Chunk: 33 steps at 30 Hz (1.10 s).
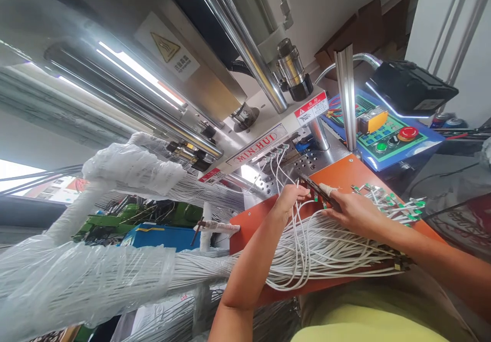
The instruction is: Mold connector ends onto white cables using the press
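Note:
My left hand (290, 204) pinches several thin white wires (303, 239) above an orange board (345, 174). My right hand (353, 214) is shut on a dark narrow hand tool (320, 191), probably tweezers or pliers, with a pale wrap near its middle. The tool's tip points toward the wires by my left hand. A thick loose bundle of these wires (337, 255) lies across the board under both hands. Off to the right, several wire ends with green terminals (395, 206) fan out on the board. Some wire ends run up to a perforated metal machine plate (295, 170).
A large machine labelled MIN-HUI (256, 146) with steel rods stands beyond the board. At the right is a control panel (383, 132) with a red stop button. Film-wrapped wire bundles (130, 170) stretch off to the left, and a blue box (159, 237) sits below them.

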Available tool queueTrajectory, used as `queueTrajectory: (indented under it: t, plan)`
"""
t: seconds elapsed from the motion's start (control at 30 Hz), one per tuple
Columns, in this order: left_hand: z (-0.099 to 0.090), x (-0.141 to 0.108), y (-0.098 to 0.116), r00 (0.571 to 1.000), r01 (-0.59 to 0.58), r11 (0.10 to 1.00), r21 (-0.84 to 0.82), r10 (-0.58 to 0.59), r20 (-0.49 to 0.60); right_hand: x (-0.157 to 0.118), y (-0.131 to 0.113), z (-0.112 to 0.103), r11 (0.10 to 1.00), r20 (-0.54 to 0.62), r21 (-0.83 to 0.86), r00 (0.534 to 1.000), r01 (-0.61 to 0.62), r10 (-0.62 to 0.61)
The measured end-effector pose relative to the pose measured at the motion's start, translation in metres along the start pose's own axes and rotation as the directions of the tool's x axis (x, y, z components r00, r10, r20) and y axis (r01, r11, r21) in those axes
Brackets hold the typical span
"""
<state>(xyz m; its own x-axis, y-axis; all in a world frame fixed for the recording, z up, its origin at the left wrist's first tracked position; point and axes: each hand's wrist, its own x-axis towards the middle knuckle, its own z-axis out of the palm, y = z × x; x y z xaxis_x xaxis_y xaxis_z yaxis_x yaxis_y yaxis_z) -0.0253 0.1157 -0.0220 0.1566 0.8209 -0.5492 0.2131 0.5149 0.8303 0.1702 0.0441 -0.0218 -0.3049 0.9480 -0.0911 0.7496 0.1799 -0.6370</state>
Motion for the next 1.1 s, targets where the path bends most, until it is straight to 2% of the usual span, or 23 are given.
queueTrajectory:
  t: [0.1, 0.27, 0.33, 0.47, 0.6, 0.67, 0.77, 0.9, 1.0, 1.1]
  plan:
    - [0.003, 0.000, 0.003, 0.999, -0.011, 1.000, -0.023, 0.010, -0.046, 0.000, -0.001, 0.002, 1.000, -0.026, -0.026, 1.000, 0.013, -0.014]
    - [0.000, -0.006, 0.007, 0.999, -0.049, 0.988, 0.146, 0.051, -0.011, 0.000, 0.001, 0.004, 0.999, -0.017, -0.051, 1.000, -0.007, 0.007]
    - [-0.004, -0.011, 0.009, 0.997, -0.061, 0.985, 0.160, 0.067, -0.031, -0.001, 0.001, 0.004, 0.999, -0.013, -0.033, 1.000, -0.009, 0.009]
    - [-0.012, -0.013, 0.014, 0.982, -0.132, 0.991, 0.003, 0.132, -0.138, -0.001, 0.000, 0.003, 1.000, -0.001, -0.018, 1.000, -0.015, 0.015]
    - [-0.017, -0.001, 0.015, 0.969, -0.178, 0.977, -0.118, 0.153, -0.196, 0.000, 0.001, 0.005, 1.000, -0.003, -0.027, 1.000, -0.010, 0.010]
    - [-0.018, 0.006, 0.013, 0.950, -0.210, 0.977, -0.044, 0.193, -0.247, 0.000, 0.003, 0.007, 1.000, -0.013, -0.026, 1.000, -0.007, 0.006]
    - [-0.022, 0.010, 0.008, 0.887, -0.289, 0.942, 0.171, 0.331, -0.322, 0.001, 0.003, 0.009, 1.000, -0.018, -0.027, 1.000, -0.009, 0.008]
    - [-0.029, 0.000, 0.001, 0.811, -0.414, 0.823, 0.389, 0.528, -0.254, 0.001, 0.002, 0.007, 1.000, -0.011, 0.001, 1.000, -0.024, 0.024]
    - [-0.029, -0.013, -0.003, 0.805, -0.447, 0.774, 0.449, 0.567, -0.176, 0.001, 0.003, 0.005, 0.998, -0.004, 0.051, 1.000, -0.027, 0.027]
    - [-0.024, -0.021, -0.004, 0.813, -0.481, 0.749, 0.455, 0.575, -0.087, 0.002, 0.006, 0.003, 0.991, -0.046, 0.133, 0.999, 0.030, -0.024]
